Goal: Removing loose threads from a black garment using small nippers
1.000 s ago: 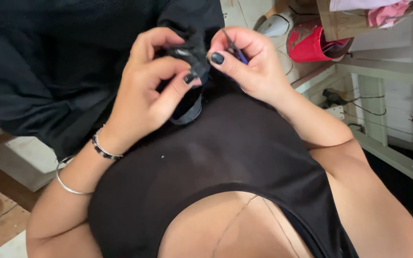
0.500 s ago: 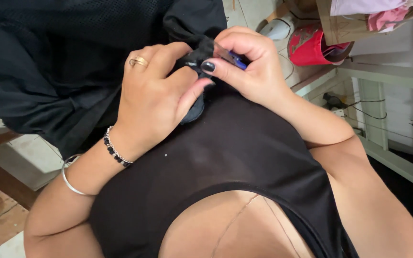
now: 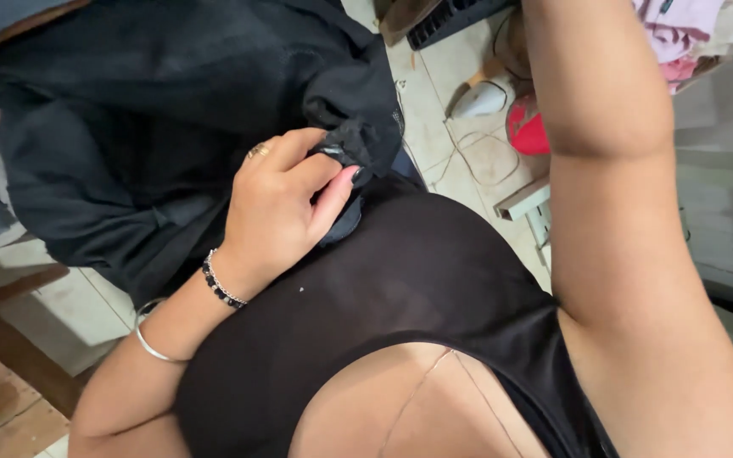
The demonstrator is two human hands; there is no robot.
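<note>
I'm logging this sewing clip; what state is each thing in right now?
left hand: pinching a fold of the black garment.
black garment: bunched, draped over the lap.
right hand: raised out of frame, only the arm shows.
red object: on the floor, partly hidden.

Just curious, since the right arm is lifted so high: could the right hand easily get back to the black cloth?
Probably yes. The black cloth lies open beside the left hand, which pinches its edge; nothing visibly blocks it, though the right hand is out of view.
</note>
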